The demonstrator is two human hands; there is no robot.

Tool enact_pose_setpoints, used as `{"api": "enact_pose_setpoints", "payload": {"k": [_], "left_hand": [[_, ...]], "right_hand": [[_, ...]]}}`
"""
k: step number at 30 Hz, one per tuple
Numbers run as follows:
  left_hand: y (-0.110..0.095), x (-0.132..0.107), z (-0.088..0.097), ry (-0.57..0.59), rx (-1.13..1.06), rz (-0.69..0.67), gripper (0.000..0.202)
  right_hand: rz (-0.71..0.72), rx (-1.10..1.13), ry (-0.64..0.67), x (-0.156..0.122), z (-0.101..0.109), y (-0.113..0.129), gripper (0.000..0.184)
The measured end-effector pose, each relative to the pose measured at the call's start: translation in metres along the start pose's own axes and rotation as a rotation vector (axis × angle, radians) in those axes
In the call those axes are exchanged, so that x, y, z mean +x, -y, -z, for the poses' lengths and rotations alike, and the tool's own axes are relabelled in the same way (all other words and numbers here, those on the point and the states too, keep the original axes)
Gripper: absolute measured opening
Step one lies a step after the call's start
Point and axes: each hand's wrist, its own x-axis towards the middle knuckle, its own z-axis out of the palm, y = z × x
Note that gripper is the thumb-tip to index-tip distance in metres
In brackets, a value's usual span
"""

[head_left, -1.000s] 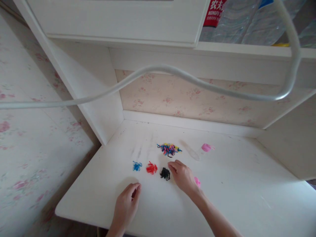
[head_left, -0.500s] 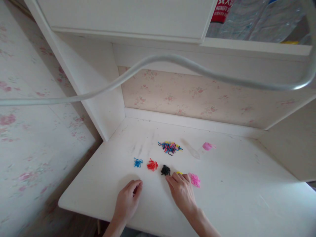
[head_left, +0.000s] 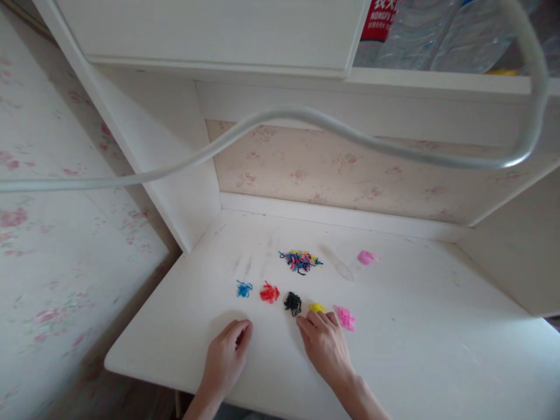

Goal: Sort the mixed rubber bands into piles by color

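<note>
My left hand (head_left: 228, 353) rests on the table in a loose fist, and nothing shows in it. Curled over the table, my right hand (head_left: 324, 343) has its fingertips at the yellow pile (head_left: 317, 307) and partly hides it. Its thumb side is just below the black pile (head_left: 293, 303); what its fingers pinch, if anything, is hidden. The piles are of thin stringy pieces, too small to name. A red pile (head_left: 269, 293) and a blue pile (head_left: 244, 289) lie to the left, a pink pile (head_left: 345, 318) to the right. Behind them is a mixed-colour pile (head_left: 301, 261).
A pink crumpled piece (head_left: 366, 257) lies at the back right, near a pale, see-through strip (head_left: 341, 267). Across the view in front runs a white bent tube (head_left: 301, 115). Clear bottles (head_left: 437, 35) stand on the upper shelf. The white table (head_left: 157, 338) has a rounded left corner.
My right hand has drawn back slightly from the black pile, and more of the yellow pile shows. A strand of the black pile now hangs out toward me. The left hand stays put.
</note>
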Motion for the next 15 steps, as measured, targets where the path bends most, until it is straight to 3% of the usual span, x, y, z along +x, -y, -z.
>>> {"api": "enact_pose_setpoints", "payload": {"k": [7,13,15], "left_hand": [[-0.012,0.003,-0.002,0.038,0.018,-0.020,0.024],[-0.066,0.048,-0.008,0.196,0.092,-0.155,0.027],[-0.083,0.069,-0.016,0.247,0.190,-0.219,0.027]], "right_hand": [[-0.271,0.242,-0.027,-0.050,0.014,-0.019,0.029],[-0.794,0.352,-0.103,-0.103,0.013,-0.049,0.044],[-0.893,0.367,-0.088,-0.111,0.012,-0.053,0.046]]}}
